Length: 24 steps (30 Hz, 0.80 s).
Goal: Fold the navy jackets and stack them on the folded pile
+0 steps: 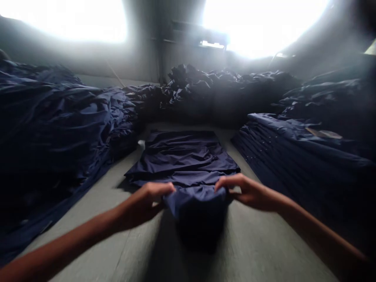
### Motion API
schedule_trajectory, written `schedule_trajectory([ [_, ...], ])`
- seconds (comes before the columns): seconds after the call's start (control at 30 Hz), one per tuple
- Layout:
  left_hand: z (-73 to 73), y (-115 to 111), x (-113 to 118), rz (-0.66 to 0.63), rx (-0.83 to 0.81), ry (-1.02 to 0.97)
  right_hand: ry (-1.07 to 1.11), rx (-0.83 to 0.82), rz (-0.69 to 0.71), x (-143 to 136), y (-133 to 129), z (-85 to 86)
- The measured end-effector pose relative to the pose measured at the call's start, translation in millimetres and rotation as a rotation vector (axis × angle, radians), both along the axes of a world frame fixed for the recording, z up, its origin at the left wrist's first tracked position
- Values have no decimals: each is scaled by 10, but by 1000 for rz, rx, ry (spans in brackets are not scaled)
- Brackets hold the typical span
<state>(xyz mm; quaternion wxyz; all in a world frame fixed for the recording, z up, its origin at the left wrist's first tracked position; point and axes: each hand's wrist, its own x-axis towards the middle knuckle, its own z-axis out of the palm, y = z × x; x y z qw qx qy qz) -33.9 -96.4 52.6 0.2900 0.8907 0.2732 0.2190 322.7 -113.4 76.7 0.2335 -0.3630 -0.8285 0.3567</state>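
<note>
A piece of dark navy fabric (pixel 199 207) hangs between my two hands, its lower part dropping in shadow toward me. My left hand (pixel 152 197) pinches its left upper corner between thumb and fingers. At the right upper corner, my right hand (pixel 242 190) is closed on the same cloth. Just beyond the hands, a flat stack of navy fabric (pixel 188 156) lies wrinkled on the table. Whether the held piece is separate from that stack's near edge I cannot tell.
The pale tabletop (pixel 132 246) runs under everything. To the left rises a tall heap of navy cloth (pixel 58 125). A neatly layered navy stack (pixel 282 145) stands on the right, with a brownish piece (pixel 323 134) on top. More bundled cloth (pixel 229 86) piles up at the back.
</note>
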Motion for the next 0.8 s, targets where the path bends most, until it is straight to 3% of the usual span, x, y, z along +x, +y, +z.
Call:
schedule_trajectory([
  [0.07,277,507,60,27,-63,-97,101,-93,25,-4,613,243],
  [0.13,449,1086,143,107,-24,-159,156,-88,-51,-32,1231,356],
  [0.2,480,1619,234,331,-8,-119,157,32,-375,-64,1740,328],
  [0.27,384,2001,319,611,22,-23,120,204,-745,-80,2068,185],
  [0.3,303,2120,357,692,51,30,95,266,-859,-79,2161,82],
  [0.37,115,2223,430,728,92,137,45,309,-908,-65,2234,-160],
  [0.47,-139,2181,546,640,32,323,-30,236,-793,-56,2204,-543],
  [0.57,-293,2113,658,602,-14,453,-75,157,-738,-88,2179,-853],
  [0.67,-367,2117,707,609,20,445,-139,101,-736,-132,2193,-1031],
  [0.8,-423,2195,594,548,53,369,-224,53,-717,-148,2191,-1108],
])
